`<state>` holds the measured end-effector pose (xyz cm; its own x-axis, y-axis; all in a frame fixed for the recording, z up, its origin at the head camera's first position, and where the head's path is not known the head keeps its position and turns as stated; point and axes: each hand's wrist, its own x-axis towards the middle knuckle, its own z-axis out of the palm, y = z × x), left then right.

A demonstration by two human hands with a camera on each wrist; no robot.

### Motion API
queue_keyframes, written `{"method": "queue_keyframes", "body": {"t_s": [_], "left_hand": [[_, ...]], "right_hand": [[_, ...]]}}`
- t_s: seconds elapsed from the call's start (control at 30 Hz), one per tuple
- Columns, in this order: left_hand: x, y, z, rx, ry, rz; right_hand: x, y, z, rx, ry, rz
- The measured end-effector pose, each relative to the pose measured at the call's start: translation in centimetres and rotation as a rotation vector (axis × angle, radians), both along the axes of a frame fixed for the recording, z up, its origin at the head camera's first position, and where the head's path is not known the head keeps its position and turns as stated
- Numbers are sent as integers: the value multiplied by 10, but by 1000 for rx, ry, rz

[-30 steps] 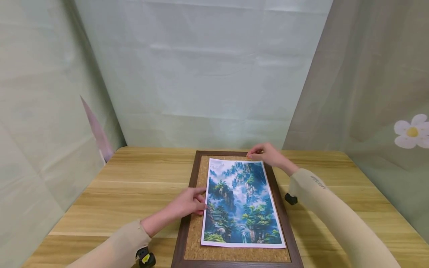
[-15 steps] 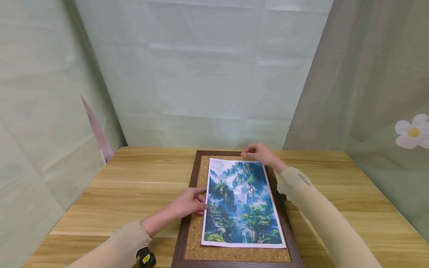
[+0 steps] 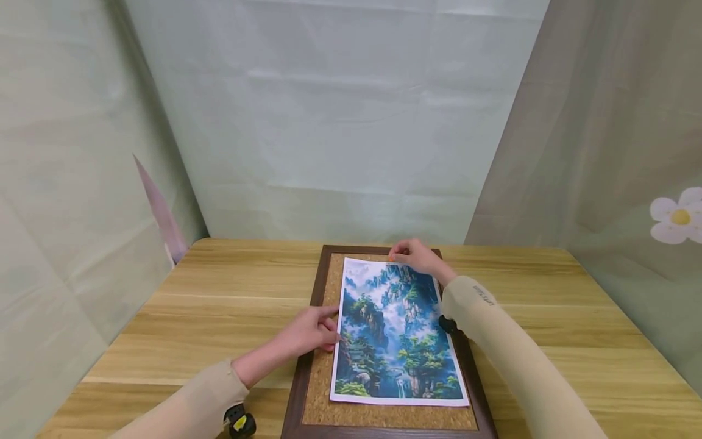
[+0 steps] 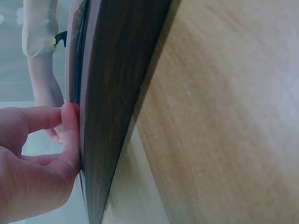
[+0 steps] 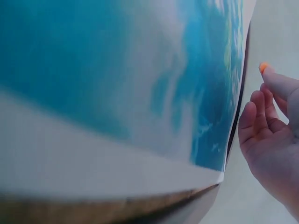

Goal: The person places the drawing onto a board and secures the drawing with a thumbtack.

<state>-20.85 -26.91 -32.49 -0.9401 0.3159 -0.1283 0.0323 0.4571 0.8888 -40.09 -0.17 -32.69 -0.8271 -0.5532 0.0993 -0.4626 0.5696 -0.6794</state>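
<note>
A landscape print point(image 3: 395, 332) of misty blue mountains lies on a cork board point(image 3: 384, 417) with a dark brown frame point(image 3: 300, 390). My left hand point(image 3: 311, 332) rests at the print's left edge, its fingertips touching the paper and board; the left wrist view shows those fingers point(image 4: 70, 119) beside the frame's side. Over the print's top edge, my right hand point(image 3: 419, 256) pinches a small orange push pin point(image 5: 264, 67) between thumb and index finger. Most of the pin is hidden by the fingers. The right hand's other fingers point(image 5: 259, 114) are loosely curled.
The board lies on a wooden table point(image 3: 219, 305), reaching near its back edge. Pale fabric curtains point(image 3: 329, 122) stand behind and at both sides. Each wrist wears a black device, such as the left one point(image 3: 239, 422).
My right hand has moved left along the print's top edge, and slightly nearer, carrying the orange push pin. The left hand and the print have stayed in place.
</note>
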Motion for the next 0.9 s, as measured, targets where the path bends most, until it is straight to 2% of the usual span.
{"method": "queue_keyframes", "body": {"t_s": [0.47,0.9], "left_hand": [[2,2,1,-12,7,-6],[1,1,0,-36,6,-1]], "right_hand": [[-1,-6,-1,106,-22,-24],[-4,-6,2,157,-50,-1]]}}
